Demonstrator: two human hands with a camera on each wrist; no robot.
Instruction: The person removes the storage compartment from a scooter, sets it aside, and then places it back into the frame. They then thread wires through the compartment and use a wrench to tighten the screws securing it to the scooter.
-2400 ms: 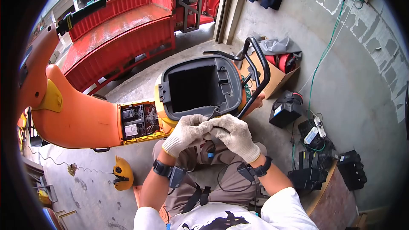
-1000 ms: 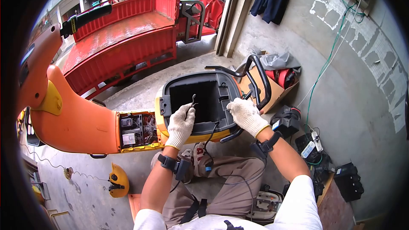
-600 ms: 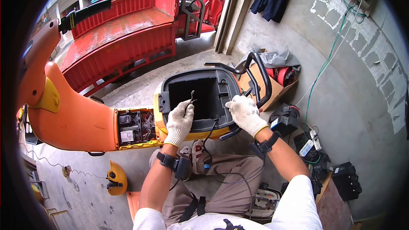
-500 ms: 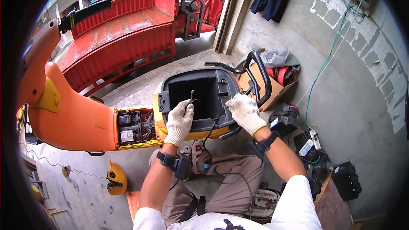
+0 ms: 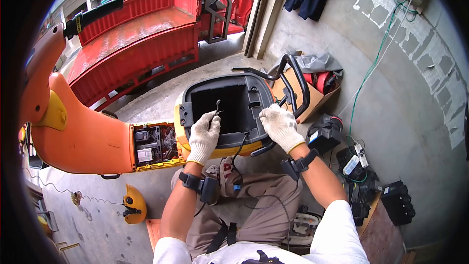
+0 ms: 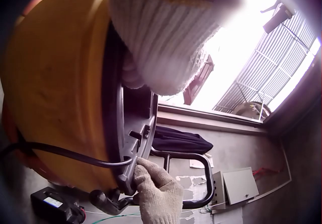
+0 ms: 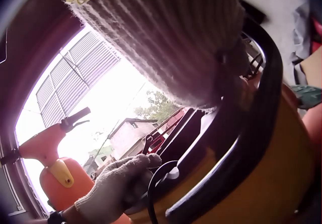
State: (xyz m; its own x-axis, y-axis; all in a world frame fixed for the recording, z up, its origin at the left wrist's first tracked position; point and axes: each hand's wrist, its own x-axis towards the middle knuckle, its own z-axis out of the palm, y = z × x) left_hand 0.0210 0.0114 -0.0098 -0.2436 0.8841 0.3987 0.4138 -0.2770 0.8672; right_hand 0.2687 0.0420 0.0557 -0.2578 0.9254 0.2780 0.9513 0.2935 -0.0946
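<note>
Working with gloved hands, a person sits beside an orange-and-yellow scooter [image 5: 88, 132] in the head view, the left hand [image 5: 204, 132] pinching a short dark wire [image 5: 218, 105] between thumb and fingers. The wire's free end stands up above the opening of the scooter's black storage bin [image 5: 227, 79]. The right hand [image 5: 281, 124], fingers bent, is at the bin's other side, near the curved black rack [image 5: 305, 88]; whether those fingers grip anything cannot be told. Between the two hands a black cable [image 5: 238, 154] hangs over the bin's near edge, a blue connector [image 5: 237, 187] lower down by the person's legs. A red cargo vehicle [image 5: 141, 44] stands beyond the scooter; a cardboard box [image 5: 312, 105] holding grey cloth and red items sits behind the rack. Dark battery-like blocks [image 5: 325, 134] are on the right by the wall.

In the left wrist view, the left glove's ribbed cuff crowds the top and its fingers are mostly hidden. Below, the right hand's thumb and forefinger appear at the bin's edge, just beside the black cable, which crosses the yellow bodywork [image 6: 55, 93].

In the right wrist view, the right glove looms blurred overhead, its fingers obscured; the left hand shows low down, at the bin.
</note>
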